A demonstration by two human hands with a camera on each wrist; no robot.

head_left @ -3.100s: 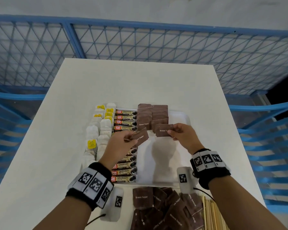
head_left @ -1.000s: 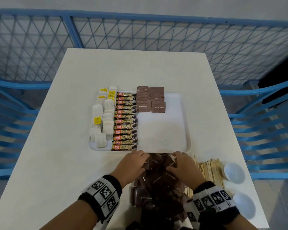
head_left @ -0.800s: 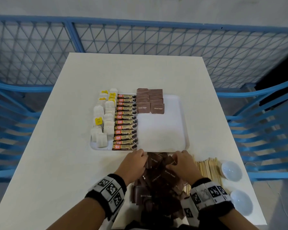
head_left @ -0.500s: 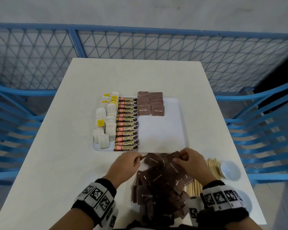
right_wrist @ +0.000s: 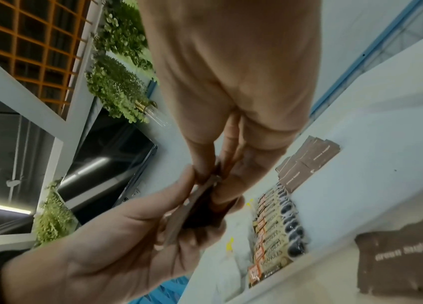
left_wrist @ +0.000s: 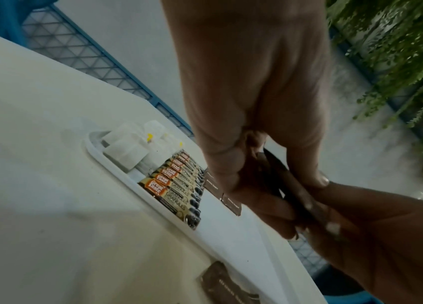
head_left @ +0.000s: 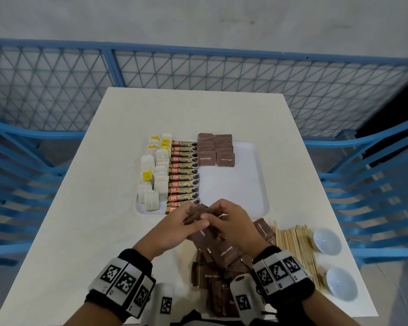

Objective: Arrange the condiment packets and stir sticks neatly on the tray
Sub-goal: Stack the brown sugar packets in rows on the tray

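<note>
hands met above the near edge of the tray [head_left: 259, 175]: left hand [head_left: 174, 228] and right hand [head_left: 233, 222] both pinched a few brown sugar packets [head_left: 196, 214] lifted from the loose pile [head_left: 224, 252]. step in hand, as judged: squaring them. next move would call for laying them below the sugar rows [head_left: 216, 150]; stir sticks [head_left: 295, 243] lay off-tray.

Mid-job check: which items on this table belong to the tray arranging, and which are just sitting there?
Job items:
- tray
- brown sugar packets, some held by left hand and right hand
- coffee sticks
- tea bags
- stir sticks

Lying about:
- two white bowls
- blue chairs
</note>
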